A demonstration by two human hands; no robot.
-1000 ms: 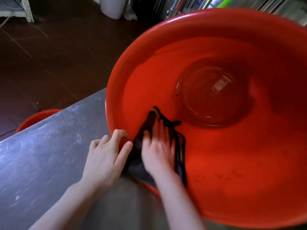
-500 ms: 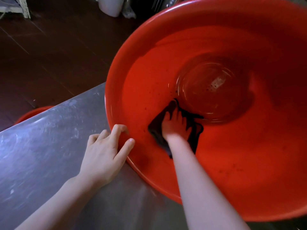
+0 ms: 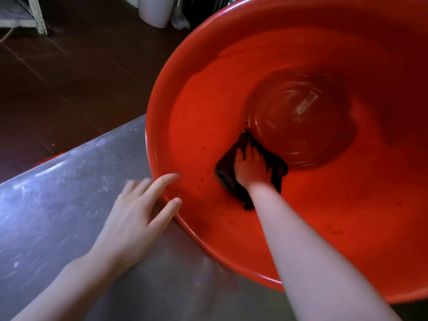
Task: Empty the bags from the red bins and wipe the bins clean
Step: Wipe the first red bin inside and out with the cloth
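Large round red plastic bin [image 3: 208, 126]: lies tipped on its side, mouth toward the camera. No bag inside it. Dark specks show on its inner wall and near the glossy circular base.

Small dark cloth [image 3: 225, 174]: flat on the bin's inner wall, just below the edge of the base.

Right hand [image 3: 251, 169]: inside the bin, fingers spread and pressed flat on the cloth, not curled round it.

Left hand [image 3: 139, 212]: outside the bin at its near-left rim, fingers straight and spread. Forefinger and thumb tips reach the rim; motion blur hides whether they bear on it.

Judgement: wiping step in hand, emptying done for this bin. The next move calls for a pass of the cloth over the specked wall and into the base, with the rim steadied so the bin does not roll.

Scratched grey steel table [image 3: 58, 205]: under the bin and to its left. Red curved edge [image 3: 49, 157], possibly a second bin, shows past the table edge left of the bin. Dark brown tiled floor [image 3: 69, 77] lies beyond. White cylindrical container [image 3: 152, 10] stands on the floor above the bin's upper-left rim.
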